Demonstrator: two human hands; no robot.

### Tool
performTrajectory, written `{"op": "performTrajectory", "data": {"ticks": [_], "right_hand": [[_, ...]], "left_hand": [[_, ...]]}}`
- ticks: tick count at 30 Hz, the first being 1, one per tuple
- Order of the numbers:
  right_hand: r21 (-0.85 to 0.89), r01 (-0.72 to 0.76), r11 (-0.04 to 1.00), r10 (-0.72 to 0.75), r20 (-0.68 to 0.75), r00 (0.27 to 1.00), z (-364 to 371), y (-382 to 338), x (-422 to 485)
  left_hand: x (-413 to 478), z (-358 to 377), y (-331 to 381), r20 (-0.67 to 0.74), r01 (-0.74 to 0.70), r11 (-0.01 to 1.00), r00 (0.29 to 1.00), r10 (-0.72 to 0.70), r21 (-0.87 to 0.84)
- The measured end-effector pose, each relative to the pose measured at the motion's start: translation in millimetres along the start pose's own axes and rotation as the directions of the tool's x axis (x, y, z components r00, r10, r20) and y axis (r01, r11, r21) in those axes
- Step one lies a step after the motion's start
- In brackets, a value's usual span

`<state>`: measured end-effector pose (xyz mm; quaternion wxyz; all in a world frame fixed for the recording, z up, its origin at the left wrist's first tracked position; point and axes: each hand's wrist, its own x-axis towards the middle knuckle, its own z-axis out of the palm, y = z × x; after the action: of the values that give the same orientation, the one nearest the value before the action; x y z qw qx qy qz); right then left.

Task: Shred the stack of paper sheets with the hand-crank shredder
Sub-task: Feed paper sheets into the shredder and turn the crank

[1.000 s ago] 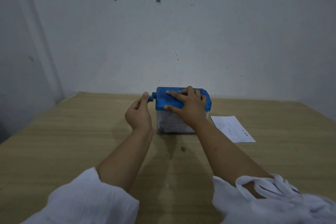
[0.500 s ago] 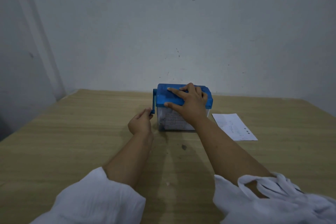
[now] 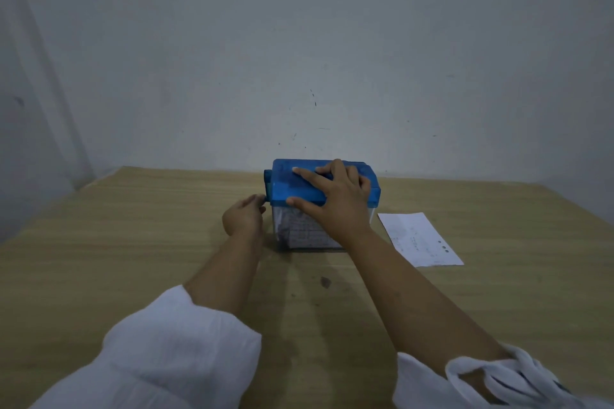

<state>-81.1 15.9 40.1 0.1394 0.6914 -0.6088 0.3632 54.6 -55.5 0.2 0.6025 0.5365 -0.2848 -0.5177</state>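
The wall (image 3: 299, 76) closes the far side behind the shredder (image 3: 282, 183). The left hand (image 3: 244, 219) at the crank (image 3: 267, 180) blocks its left flank; paper (image 3: 420, 239) lies right. Bare table (image 3: 133, 242) further left gives passage.

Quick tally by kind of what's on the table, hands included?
Hand-crank shredder: 1
Paper beside it: 1 (single sheet or thin stack, cannot tell)
Hands: 2, left hand and right hand
Total: 4
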Motion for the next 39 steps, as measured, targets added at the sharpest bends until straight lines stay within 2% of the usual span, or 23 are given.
{"op": "performTrajectory", "data": {"ticks": [2,4,5,6,8,10,12,14,16,19,22,26,28,29,31,33,34,36,39], "right_hand": [[-0.021,0.014,1.000,-0.014,0.011,1.000,-1,0,-2],[0.038,-0.010,0.999,0.010,0.007,1.000,-6,-2,0],[0.120,-0.050,0.992,0.048,0.019,0.999,-12,-3,3],[0.217,-0.094,0.972,0.088,0.037,0.995,-18,-2,8],[0.371,-0.183,0.910,0.169,0.071,0.983,-31,4,24],[0.366,-0.267,0.892,0.253,0.085,0.964,-36,22,38],[0.353,-0.394,0.849,0.349,0.187,0.918,-37,40,45],[0.398,-0.507,0.765,0.402,0.319,0.858,-35,51,44],[0.451,-0.536,0.713,0.400,0.366,0.840,-35,52,41],[0.464,-0.506,0.727,0.391,0.325,0.861,-37,48,39],[0.530,-0.506,0.681,0.427,0.273,0.862,-38,46,28],[0.469,-0.371,0.801,0.386,0.069,0.920,-37,40,0],[0.483,-0.339,0.808,0.367,0.038,0.930,-39,29,-14],[0.528,-0.341,0.778,0.372,0.052,0.927,-42,23,-20],[0.658,-0.367,0.657,0.391,0.118,0.913,-48,15,-30],[0.755,-0.399,0.520,0.442,0.161,0.883,-53,13,-33],[0.774,-0.417,0.476,0.491,0.160,0.856,-54,15,-32],[0.778,-0.445,0.444,0.588,0.123,0.800,-53,21,-30],[0.732,-0.462,0.501,0.631,0.056,0.773,-52,31,-25]], "left_hand": [[-11,-4,2,-0.032,-0.113,0.978,0.992,0.120,0.178],[-24,-9,9,-0.034,-0.260,0.931,0.960,0.278,0.256],[-30,-12,13,-0.010,-0.371,0.894,0.923,0.386,0.250],[-37,-14,16,0.040,-0.520,0.814,0.848,0.529,0.258],[-54,-15,21,0.253,-0.771,0.570,0.634,0.731,0.285],[-67,-11,18,0.514,-0.897,0.315,0.438,0.738,0.311],[-76,-4,10,0.708,-0.921,0.058,0.335,0.622,0.385],[-77,1,1,0.794,-0.877,-0.176,0.299,0.529,0.447],[-75,3,-2,0.815,-0.836,-0.268,0.311,0.490,0.480],[-68,4,1,0.812,-0.818,-0.274,0.343,0.473,0.505],[-62,3,13,0.812,-0.820,-0.203,0.431,0.394,0.534],[-54,4,41,0.762,-0.786,-0.051,0.578,0.291,0.616],[-57,8,57,0.731,-0.755,0.034,0.645,0.221,0.655],[-60,12,65,0.715,-0.732,0.051,0.675,0.181,0.679],[-70,21,77,0.688,-0.690,-0.010,0.720,0.093,0.724],[-85,31,79,0.663,-0.652,-0.155,0.748,0.033,0.742],[-92,35,75,0.649,-0.633,-0.196,0.760,0.027,0.749],[-105,39,64,0.629,-0.608,-0.202,0.776,0.058,0.768],[-109,38,51,0.663,-0.635,-0.190,0.728,0.176,0.748]]}}
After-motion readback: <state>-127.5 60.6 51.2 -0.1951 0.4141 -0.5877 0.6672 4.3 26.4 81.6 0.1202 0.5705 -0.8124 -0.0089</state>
